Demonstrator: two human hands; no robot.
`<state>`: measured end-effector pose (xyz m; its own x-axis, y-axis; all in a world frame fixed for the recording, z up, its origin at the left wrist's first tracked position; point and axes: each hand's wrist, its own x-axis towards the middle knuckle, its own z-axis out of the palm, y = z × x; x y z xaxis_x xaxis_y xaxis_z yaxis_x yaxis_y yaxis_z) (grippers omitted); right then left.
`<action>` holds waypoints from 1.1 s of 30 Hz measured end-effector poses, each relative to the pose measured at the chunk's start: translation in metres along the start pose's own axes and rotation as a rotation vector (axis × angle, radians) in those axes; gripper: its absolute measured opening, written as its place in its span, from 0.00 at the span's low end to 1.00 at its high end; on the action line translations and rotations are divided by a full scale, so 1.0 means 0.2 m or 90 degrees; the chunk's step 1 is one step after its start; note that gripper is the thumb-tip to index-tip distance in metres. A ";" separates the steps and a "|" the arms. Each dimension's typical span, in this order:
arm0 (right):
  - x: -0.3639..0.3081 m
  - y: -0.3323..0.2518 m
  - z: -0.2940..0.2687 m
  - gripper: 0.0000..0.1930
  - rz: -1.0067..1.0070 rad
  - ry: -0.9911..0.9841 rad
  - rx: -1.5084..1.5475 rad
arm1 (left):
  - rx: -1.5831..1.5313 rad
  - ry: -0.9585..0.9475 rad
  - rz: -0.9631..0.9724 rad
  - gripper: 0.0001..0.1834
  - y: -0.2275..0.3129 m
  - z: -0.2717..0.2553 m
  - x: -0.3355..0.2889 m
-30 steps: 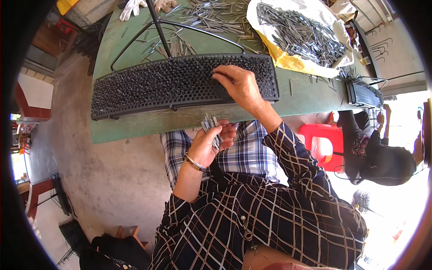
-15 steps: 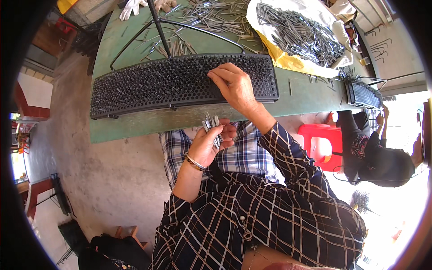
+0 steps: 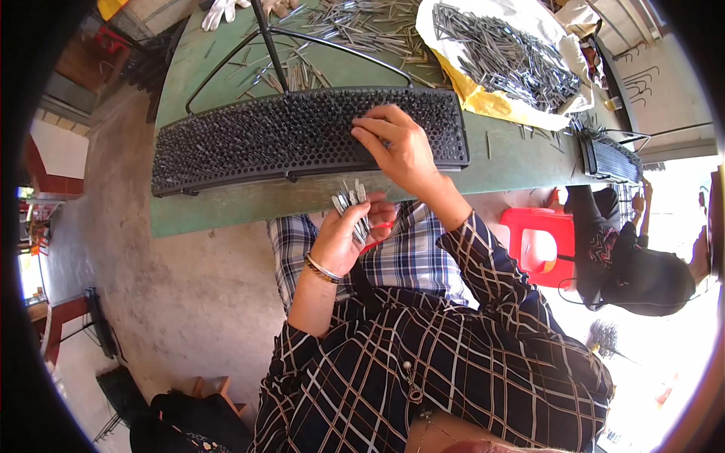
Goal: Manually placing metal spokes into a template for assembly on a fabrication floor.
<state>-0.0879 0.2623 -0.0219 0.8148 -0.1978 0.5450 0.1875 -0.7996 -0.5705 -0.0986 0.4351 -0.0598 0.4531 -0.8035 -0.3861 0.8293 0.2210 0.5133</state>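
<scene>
My left hand is closed around a bundle of thin grey metal strips, their ends fanning out above the fingers. It is just below the near edge of the green table. Over a long, black, perforated rack, my right hand has its thumb and fingertips pinched together. Whatever those fingertips may hold is too small or hidden to make out. Many thin pieces stand upright in the rack's holes, densely toward its left; bare round holes show along the front and at the right end.
Behind the rack rises a black metal frame. Loose strips lie scattered across the green table. A white and yellow sack bears a large heap of strips. At the right are a red stool and another person beside a second rack.
My right hand has shifted slightly right and down, still pinched over the rack. My left hand has tilted a little, and the strips in it have swung slightly left.
</scene>
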 end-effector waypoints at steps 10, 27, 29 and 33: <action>-0.13 -0.01 -0.12 0.11 0.315 -0.307 0.328 | 0.024 0.024 0.051 0.15 0.03 0.08 0.00; 0.06 0.12 -0.15 0.10 0.109 -0.089 0.111 | 0.073 0.058 0.015 0.15 -0.01 0.08 0.03; 0.05 0.12 -0.15 0.10 0.128 -0.086 0.127 | 0.067 0.049 0.010 0.15 -0.01 0.08 0.03; 0.04 0.14 -0.10 0.10 0.215 -0.047 0.238 | 0.075 0.049 0.017 0.15 -0.01 0.08 0.02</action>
<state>-0.0883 0.2270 -0.0210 0.8982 -0.3581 0.2549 0.0799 -0.4372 -0.8958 -0.1034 0.4226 -0.0509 0.5020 -0.7523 -0.4267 0.7744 0.1713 0.6091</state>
